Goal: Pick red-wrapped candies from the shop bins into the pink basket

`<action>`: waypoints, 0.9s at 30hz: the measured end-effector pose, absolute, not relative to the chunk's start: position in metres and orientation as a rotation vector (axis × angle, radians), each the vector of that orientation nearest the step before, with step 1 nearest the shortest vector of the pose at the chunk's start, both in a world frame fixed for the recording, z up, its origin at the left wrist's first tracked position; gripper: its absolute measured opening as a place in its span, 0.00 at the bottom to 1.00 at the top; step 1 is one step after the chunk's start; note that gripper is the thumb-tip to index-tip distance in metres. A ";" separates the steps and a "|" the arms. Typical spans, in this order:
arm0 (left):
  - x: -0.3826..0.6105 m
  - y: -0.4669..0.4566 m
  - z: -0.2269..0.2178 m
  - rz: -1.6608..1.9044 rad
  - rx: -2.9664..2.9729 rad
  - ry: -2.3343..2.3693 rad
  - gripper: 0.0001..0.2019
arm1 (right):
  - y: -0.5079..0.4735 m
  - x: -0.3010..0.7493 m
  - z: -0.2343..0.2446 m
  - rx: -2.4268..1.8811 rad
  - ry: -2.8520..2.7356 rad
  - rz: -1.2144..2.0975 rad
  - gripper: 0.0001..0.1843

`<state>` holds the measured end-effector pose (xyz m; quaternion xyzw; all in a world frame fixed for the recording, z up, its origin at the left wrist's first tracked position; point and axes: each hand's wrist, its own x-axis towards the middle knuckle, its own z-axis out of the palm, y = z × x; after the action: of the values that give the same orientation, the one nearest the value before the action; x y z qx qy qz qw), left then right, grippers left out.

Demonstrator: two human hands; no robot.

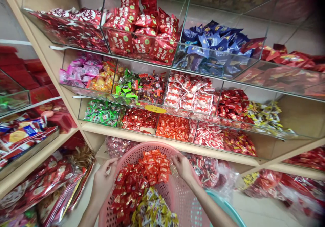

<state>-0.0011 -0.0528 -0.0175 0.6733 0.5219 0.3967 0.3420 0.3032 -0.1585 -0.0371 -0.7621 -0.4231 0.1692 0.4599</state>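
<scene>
A pink perforated plastic basket (177, 196) sits low in front of me, holding heaps of orange-red (154, 166), dark red (127, 189) and yellow (152, 211) wrapped candies. My left hand (103, 179) curls round the basket's left rim. At the far rim, my right hand (182, 167) has its fingers bent beside the orange-red candies; whether they pinch the rim or a candy is unclear.
Wooden shelves with clear acrylic bins (142, 51) of wrapped sweets rise ahead, with a yellow price tag (154, 109) on one. Bagged goods (45, 183) lie at lower left, more bags (299, 186) at lower right. A teal basket rim (225, 208) shows under the pink one.
</scene>
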 end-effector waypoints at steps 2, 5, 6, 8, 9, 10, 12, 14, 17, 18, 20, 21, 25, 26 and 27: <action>0.001 -0.054 -0.022 1.018 1.771 1.350 0.19 | -0.149 0.311 -0.012 -1.887 -1.126 0.317 0.17; 0.004 -0.058 -0.024 1.009 1.813 1.331 0.19 | -0.128 0.330 0.019 -1.939 -1.243 0.171 0.14; 0.005 -0.059 -0.024 1.015 1.833 1.331 0.19 | -0.120 0.338 0.025 -2.001 -1.278 0.107 0.12; 0.007 -0.061 -0.025 1.031 1.868 1.336 0.18 | -0.104 0.353 0.031 -2.178 -1.309 -0.001 0.10; 0.007 -0.061 -0.025 1.037 1.880 1.335 0.18 | -0.096 0.360 0.031 -2.271 -1.307 -0.029 0.09; 0.007 -0.062 -0.027 1.040 1.889 1.328 0.18 | -0.090 0.366 0.030 -2.358 -1.296 -0.036 0.09; 0.006 -0.061 -0.030 1.039 1.897 1.309 0.17 | -0.079 0.375 0.027 -2.499 -1.257 -0.011 0.10; 0.005 -0.061 -0.033 1.031 1.908 1.291 0.16 | -0.073 0.378 0.024 -2.599 -1.216 0.019 0.11; 0.004 -0.060 -0.037 1.024 1.935 1.276 0.16 | -0.069 0.379 0.025 -2.690 -1.172 0.049 0.13; 0.003 -0.060 -0.038 1.023 1.942 1.274 0.16 | -0.068 0.378 0.025 -2.706 -1.163 0.053 0.13; 0.004 -0.061 -0.039 1.020 1.948 1.276 0.16 | -0.067 0.378 0.026 -2.724 -1.147 0.051 0.14; 0.004 -0.061 -0.039 1.018 1.948 1.279 0.16 | -0.066 0.378 0.026 -2.728 -1.141 0.048 0.14; 0.006 -0.062 -0.036 1.010 1.953 1.289 0.15 | -0.065 0.380 0.022 -2.728 -1.144 0.037 0.13; 0.006 -0.062 -0.035 1.012 1.955 1.290 0.15 | -0.065 0.381 0.021 -2.723 -1.153 0.034 0.13; 0.006 -0.063 -0.034 1.016 1.957 1.290 0.15 | -0.065 0.381 0.020 -2.717 -1.163 0.031 0.13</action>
<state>0.0062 -0.0625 -0.0338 0.7333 0.4833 0.3808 0.2893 0.3809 -0.0654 0.0199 -0.9153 -0.3918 0.0106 0.0929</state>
